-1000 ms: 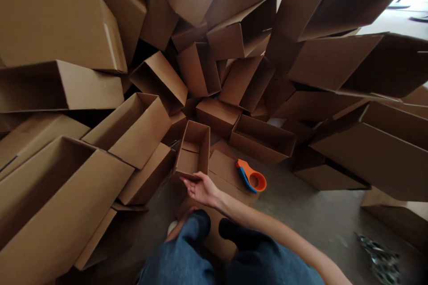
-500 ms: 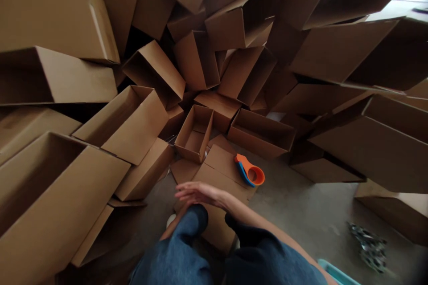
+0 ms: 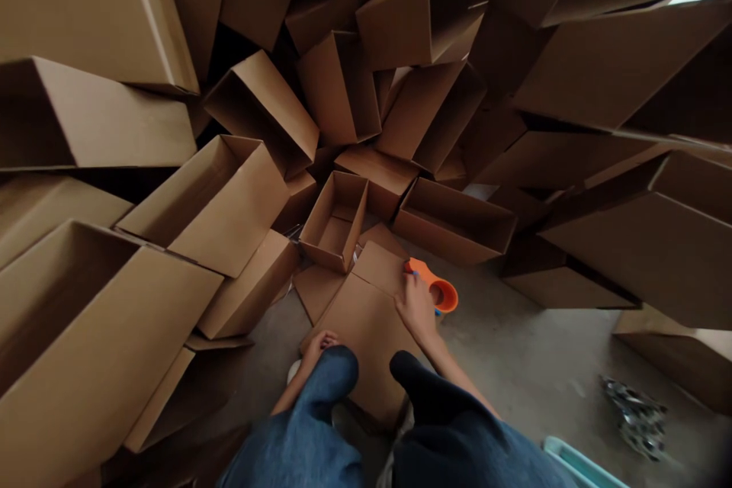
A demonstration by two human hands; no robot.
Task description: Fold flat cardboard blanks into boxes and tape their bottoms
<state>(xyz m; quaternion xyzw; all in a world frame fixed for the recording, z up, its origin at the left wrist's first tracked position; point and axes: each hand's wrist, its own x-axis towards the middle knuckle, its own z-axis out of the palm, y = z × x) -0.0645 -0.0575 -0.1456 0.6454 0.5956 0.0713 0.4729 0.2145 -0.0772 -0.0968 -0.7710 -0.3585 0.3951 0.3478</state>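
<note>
An orange and blue tape dispenser (image 3: 443,293) lies at the right edge of a folded-flat cardboard box (image 3: 366,320) on the floor between my legs. My right hand (image 3: 416,309) is on the dispenser's left side, fingers bent around its blue part, which they mostly hide. Beside my left knee, my left hand (image 3: 321,343) rests over the left edge of the flat cardboard. Its fingers are loosely bent and slightly apart, with nothing visible in them.
Open cardboard boxes are heaped ahead and on both sides. A small open box (image 3: 335,225) stands just beyond the flat cardboard, with a longer one (image 3: 454,221) to its right. On the right floor lie a crumpled patterned item (image 3: 637,415) and a turquoise tray-like thing (image 3: 577,465).
My right hand has moved away from my left hand, forward and right, onto the tape dispenser. My left hand, earlier partly covered, now shows by the knee. The view has shifted slightly.
</note>
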